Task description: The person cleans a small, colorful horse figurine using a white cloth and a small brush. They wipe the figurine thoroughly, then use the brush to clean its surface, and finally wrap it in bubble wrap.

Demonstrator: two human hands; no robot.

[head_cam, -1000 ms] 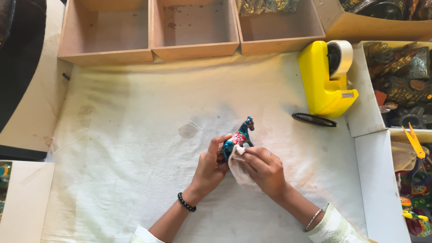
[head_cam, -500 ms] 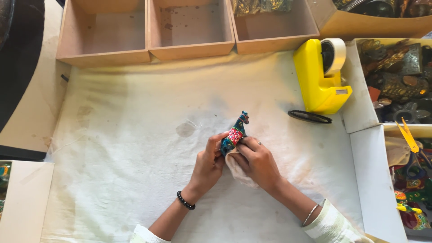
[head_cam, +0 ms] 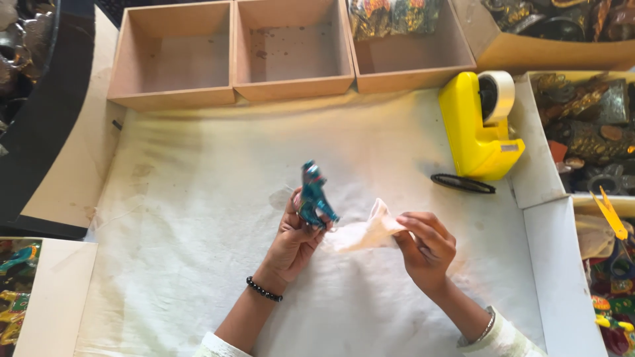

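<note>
My left hand (head_cam: pixel 292 239) holds a small teal painted horse figurine (head_cam: pixel 313 196) upright above the white cloth-covered table (head_cam: pixel 198 218). A black bead bracelet sits on that wrist. My right hand (head_cam: pixel 426 248) pinches a small cream wiping cloth (head_cam: pixel 368 232) by one corner, a short way to the right of the figurine. The cloth no longer touches the horse.
Three open wooden boxes (head_cam: pixel 291 49) line the far edge, the right one with patterned items. A yellow tape dispenser (head_cam: pixel 479 122) and a black oval lid (head_cam: pixel 463 183) lie at right. White trays (head_cam: pixel 555 264) with painted and metal pieces and yellow scissors (head_cam: pixel 612 215) border the right side.
My hands have drawn apart: the left lifted the horse up and left, the right pulled the cloth away to the right. The view shifted slightly.
</note>
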